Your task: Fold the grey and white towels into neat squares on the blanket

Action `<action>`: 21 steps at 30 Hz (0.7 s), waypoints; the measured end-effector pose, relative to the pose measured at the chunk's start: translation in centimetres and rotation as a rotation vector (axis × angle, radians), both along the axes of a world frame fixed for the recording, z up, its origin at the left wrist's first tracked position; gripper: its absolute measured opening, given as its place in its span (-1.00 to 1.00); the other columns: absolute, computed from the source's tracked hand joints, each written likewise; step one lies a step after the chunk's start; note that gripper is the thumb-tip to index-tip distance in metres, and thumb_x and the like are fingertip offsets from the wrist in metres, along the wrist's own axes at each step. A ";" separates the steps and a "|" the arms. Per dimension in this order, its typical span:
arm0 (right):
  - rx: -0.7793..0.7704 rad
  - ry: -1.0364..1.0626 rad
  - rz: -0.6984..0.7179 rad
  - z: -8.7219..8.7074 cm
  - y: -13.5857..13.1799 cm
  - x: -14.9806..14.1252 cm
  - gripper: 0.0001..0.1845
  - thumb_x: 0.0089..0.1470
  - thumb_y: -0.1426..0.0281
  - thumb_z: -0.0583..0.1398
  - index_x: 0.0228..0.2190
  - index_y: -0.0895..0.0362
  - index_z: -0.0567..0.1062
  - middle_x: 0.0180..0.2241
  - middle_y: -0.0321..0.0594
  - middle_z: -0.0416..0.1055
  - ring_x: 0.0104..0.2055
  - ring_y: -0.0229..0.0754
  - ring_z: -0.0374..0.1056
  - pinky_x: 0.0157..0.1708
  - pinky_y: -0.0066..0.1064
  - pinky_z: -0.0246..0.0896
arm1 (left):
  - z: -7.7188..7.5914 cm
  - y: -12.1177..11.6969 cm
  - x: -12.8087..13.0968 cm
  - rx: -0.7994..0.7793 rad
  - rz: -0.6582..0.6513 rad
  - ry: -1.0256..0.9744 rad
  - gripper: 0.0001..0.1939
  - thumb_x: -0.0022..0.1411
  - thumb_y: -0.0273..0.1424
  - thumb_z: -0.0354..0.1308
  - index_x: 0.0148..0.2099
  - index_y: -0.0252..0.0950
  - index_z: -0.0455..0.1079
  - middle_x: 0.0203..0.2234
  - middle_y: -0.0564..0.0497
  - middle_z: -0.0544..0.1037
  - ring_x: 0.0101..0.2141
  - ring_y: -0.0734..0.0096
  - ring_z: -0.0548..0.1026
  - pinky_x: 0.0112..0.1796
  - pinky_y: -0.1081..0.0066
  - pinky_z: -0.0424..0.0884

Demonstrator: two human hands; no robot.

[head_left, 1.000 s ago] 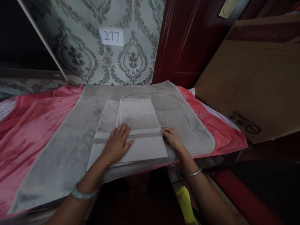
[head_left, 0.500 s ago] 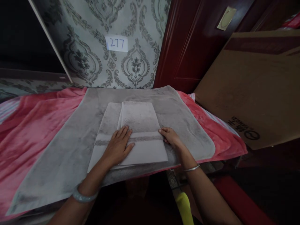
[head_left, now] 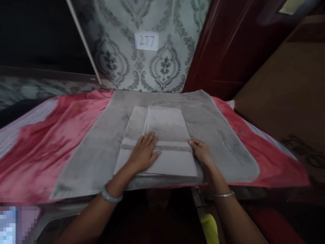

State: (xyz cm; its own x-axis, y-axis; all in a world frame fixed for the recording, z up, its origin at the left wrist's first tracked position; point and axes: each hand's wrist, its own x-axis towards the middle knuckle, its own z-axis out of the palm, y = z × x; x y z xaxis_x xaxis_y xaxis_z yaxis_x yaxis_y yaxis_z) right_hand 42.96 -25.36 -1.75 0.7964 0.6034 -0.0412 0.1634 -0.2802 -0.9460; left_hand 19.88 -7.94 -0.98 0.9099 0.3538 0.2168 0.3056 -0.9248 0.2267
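A pale grey towel with a darker band across it lies partly folded, one flap over another, on a larger grey cloth. My left hand rests flat on the towel near the fold's left edge, fingers stretched out. At the towel's right edge, level with the band, my right hand pinches the cloth between thumb and fingers. A bangle sits on each wrist.
A pink-red blanket spreads under the grey cloth on both sides. A patterned wall with a card reading 277 rises behind. On the right stand a dark red door and a large cardboard box.
The head view has turned a little left, so everything sits further right in the picture. Both hands keep their places on the towel.
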 end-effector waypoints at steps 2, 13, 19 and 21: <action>-0.052 -0.016 0.018 0.2 -0.4 0.0 -0.44 -0.26 -0.18 0.24 -0.61 0.07 0.35 -0.72 -0.43 0.14 -0.65 -0.33 0.01 -0.63 -0.44 -0.12 | 0.5 -0.4 -0.1 -0.041 -0.002 0.018 -0.34 0.42 -0.09 -0.09 0.43 -0.33 0.08 0.42 -0.22 0.03 0.41 0.11 -0.03 0.36 0.02 -0.03; -0.147 -0.111 0.054 1.5 -0.9 -1.2 -0.48 -0.17 -0.15 0.17 -0.62 0.06 0.36 -0.77 -0.40 0.11 -0.69 -0.28 0.05 -0.64 -0.42 -0.07 | 1.5 -0.2 -2.2 -0.101 0.080 -0.208 -0.56 0.33 -0.31 0.08 0.20 -0.31 0.40 0.25 -0.22 0.37 0.27 0.07 0.29 0.27 0.04 0.20; -0.161 -0.111 0.114 1.3 -0.8 -0.9 -0.46 -0.18 -0.17 0.18 -0.62 0.06 0.35 -0.79 -0.39 0.14 -0.70 -0.29 0.04 -0.65 -0.43 -0.10 | 2.3 3.5 -6.4 -0.167 0.605 -0.271 -0.69 0.28 -0.34 0.06 -0.05 -0.36 0.52 -0.15 -0.19 0.59 -0.10 0.11 0.52 -0.04 0.19 0.42; -0.145 -0.096 0.122 1.2 -0.7 -0.9 -0.46 -0.20 -0.17 0.19 -0.61 0.06 0.36 -0.79 -0.41 0.13 -0.70 -0.30 0.03 -0.66 -0.44 -0.12 | 2.5 4.4 -6.9 -0.268 0.668 -0.166 -0.68 0.32 -0.29 0.02 -0.11 -0.33 0.54 -0.24 -0.14 0.61 -0.21 0.17 0.54 -0.18 0.30 0.40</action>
State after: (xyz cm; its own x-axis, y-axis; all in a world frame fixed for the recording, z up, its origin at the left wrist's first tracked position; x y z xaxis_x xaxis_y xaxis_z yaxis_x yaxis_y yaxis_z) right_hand 42.09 -26.11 -0.59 0.7224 0.6887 -0.0621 0.2915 -0.3847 -0.8758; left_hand 13.03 -3.50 1.54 0.4446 0.8811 0.1610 0.7262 -0.4598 0.5110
